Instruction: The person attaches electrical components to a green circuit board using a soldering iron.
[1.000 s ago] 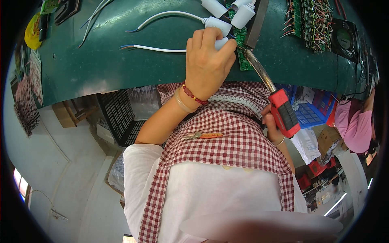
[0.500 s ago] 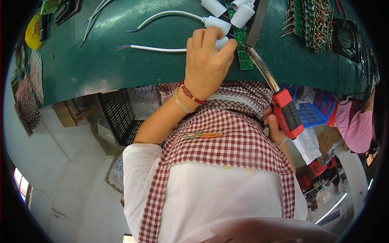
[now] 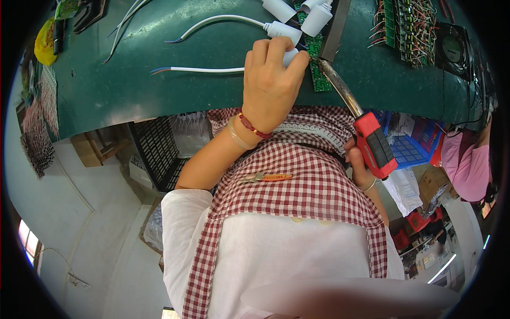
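My left hand (image 3: 273, 87) is closed around a white plastic cylinder (image 3: 290, 56) with a white cable (image 3: 207, 70), whose stripped end shows blue and brown wires. Its fingertips are beside a green circuit board strip (image 3: 320, 81) on the table. My right hand (image 3: 358, 164), partly hidden behind the handle, grips a red and black soldering iron (image 3: 375, 144). The iron's metal tip reaches the strip close to my left fingertips; whether it touches the board or a wire, I cannot tell. Further up the strip lie several more white cylinders (image 3: 317, 19), one with a long cable.
A dark metal bar (image 3: 336, 32) lies alongside the strip on the green table (image 3: 175, 90). At right are wired circuit boards (image 3: 411, 37) and a black round-faced device (image 3: 453, 50). A black crate (image 3: 154, 151) stands below the table; another person's pink sleeve (image 3: 461, 165) shows at far right.
The soldering iron has shifted slightly left and up, its tip staying near my left fingertips. My left hand keeps its hold on the cylinder, almost still.
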`<move>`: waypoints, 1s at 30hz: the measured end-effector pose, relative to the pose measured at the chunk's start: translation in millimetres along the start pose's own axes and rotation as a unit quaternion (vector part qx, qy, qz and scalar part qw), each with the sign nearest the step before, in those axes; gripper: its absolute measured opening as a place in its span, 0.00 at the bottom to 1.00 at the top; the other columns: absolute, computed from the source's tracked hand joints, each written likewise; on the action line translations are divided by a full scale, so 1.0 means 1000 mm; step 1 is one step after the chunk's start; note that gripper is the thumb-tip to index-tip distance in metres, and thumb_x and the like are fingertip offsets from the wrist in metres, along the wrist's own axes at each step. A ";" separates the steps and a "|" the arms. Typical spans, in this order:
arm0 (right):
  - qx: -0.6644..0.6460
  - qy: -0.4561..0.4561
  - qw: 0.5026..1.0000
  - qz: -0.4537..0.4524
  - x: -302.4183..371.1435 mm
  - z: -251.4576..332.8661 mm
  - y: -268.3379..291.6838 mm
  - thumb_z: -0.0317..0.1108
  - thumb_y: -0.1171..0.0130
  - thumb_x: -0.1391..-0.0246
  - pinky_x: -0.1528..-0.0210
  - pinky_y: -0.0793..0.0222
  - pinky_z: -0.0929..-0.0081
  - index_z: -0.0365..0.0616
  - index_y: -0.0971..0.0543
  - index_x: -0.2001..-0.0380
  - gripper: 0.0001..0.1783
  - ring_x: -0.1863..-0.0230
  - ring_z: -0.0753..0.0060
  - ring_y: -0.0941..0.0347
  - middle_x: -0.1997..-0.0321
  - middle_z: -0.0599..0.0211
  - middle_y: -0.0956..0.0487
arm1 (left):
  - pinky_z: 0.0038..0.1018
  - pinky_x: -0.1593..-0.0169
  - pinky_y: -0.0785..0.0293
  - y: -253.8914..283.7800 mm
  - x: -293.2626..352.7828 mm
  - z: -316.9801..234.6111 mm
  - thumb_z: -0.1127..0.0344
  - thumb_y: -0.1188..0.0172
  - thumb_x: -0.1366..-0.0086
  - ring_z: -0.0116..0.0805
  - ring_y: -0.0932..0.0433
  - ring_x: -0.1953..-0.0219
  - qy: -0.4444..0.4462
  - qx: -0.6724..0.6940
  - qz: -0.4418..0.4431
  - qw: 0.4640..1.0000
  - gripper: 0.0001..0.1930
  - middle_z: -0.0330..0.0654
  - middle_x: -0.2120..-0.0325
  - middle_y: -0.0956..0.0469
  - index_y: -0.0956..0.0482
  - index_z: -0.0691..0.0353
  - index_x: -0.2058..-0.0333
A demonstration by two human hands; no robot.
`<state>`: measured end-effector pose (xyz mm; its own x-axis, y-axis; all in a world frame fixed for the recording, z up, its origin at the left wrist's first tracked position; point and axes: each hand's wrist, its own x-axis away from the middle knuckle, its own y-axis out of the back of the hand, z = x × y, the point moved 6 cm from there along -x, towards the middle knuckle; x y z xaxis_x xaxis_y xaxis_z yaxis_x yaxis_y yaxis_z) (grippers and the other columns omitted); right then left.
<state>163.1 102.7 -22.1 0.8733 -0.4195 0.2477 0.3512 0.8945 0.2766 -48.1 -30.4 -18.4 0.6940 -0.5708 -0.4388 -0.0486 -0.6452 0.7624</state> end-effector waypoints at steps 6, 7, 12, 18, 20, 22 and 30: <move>0.027 0.007 1.000 0.002 -0.002 0.003 -0.001 0.38 0.45 0.42 0.71 0.34 0.80 0.34 0.26 0.56 0.18 0.74 0.81 0.32 0.68 0.66 0.24 | 0.35 0.62 0.34 0.000 0.000 -0.001 0.73 0.37 0.54 0.42 0.31 0.62 -0.006 -0.005 -0.011 1.000 0.11 0.40 0.63 0.29 0.22 0.56 0.69; 0.059 0.013 0.998 0.010 -0.002 0.004 0.000 0.39 0.45 0.41 0.71 0.34 0.80 0.34 0.27 0.56 0.18 0.74 0.81 0.32 0.69 0.66 0.24 | 0.34 0.63 0.35 0.001 0.001 -0.002 0.72 0.40 0.54 0.41 0.30 0.61 -0.012 -0.011 -0.017 1.000 0.09 0.41 0.62 0.29 0.23 0.57 0.70; 0.020 0.012 1.000 0.004 0.000 0.003 0.002 0.39 0.45 0.42 0.72 0.35 0.79 0.33 0.27 0.58 0.18 0.75 0.80 0.33 0.70 0.65 0.25 | 0.34 0.63 0.35 0.000 0.002 -0.003 0.72 0.41 0.54 0.41 0.30 0.61 -0.021 -0.013 -0.022 0.999 0.09 0.41 0.62 0.29 0.23 0.57 0.70; 0.013 0.023 1.000 -0.008 -0.001 0.006 0.000 0.39 0.45 0.42 0.72 0.36 0.80 0.33 0.27 0.61 0.16 0.75 0.80 0.34 0.69 0.64 0.25 | 0.34 0.63 0.32 0.001 0.002 -0.004 0.74 0.35 0.55 0.41 0.30 0.64 -0.015 -0.022 -0.027 0.999 0.11 0.39 0.65 0.28 0.21 0.56 0.70; 0.023 0.025 0.999 0.002 0.000 0.006 0.000 0.38 0.45 0.41 0.72 0.36 0.80 0.33 0.27 0.61 0.16 0.75 0.80 0.34 0.69 0.63 0.25 | 0.34 0.64 0.32 0.002 0.002 -0.004 0.73 0.35 0.55 0.41 0.30 0.64 -0.016 -0.026 -0.030 0.999 0.10 0.39 0.65 0.28 0.21 0.56 0.71; 0.017 0.009 1.000 0.008 0.000 0.004 0.001 0.38 0.45 0.42 0.72 0.36 0.80 0.33 0.26 0.62 0.16 0.75 0.80 0.33 0.69 0.63 0.25 | 0.32 0.66 0.31 0.001 0.002 -0.004 0.73 0.35 0.55 0.40 0.30 0.66 -0.012 -0.029 -0.033 0.999 0.10 0.39 0.66 0.28 0.21 0.56 0.71; -0.002 -0.007 1.000 -0.016 -0.001 0.002 0.000 0.39 0.45 0.42 0.72 0.36 0.80 0.34 0.26 0.62 0.16 0.74 0.81 0.33 0.70 0.66 0.25 | 0.31 0.66 0.30 0.001 0.001 -0.004 0.74 0.34 0.56 0.40 0.30 0.66 -0.023 -0.029 -0.028 0.999 0.10 0.39 0.66 0.28 0.21 0.57 0.71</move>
<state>162.0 102.7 -20.8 0.8569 -0.4495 0.2521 0.3799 0.8815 0.2803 -44.6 -29.2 -15.7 0.6610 -0.5585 -0.5012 0.0312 -0.6468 0.7620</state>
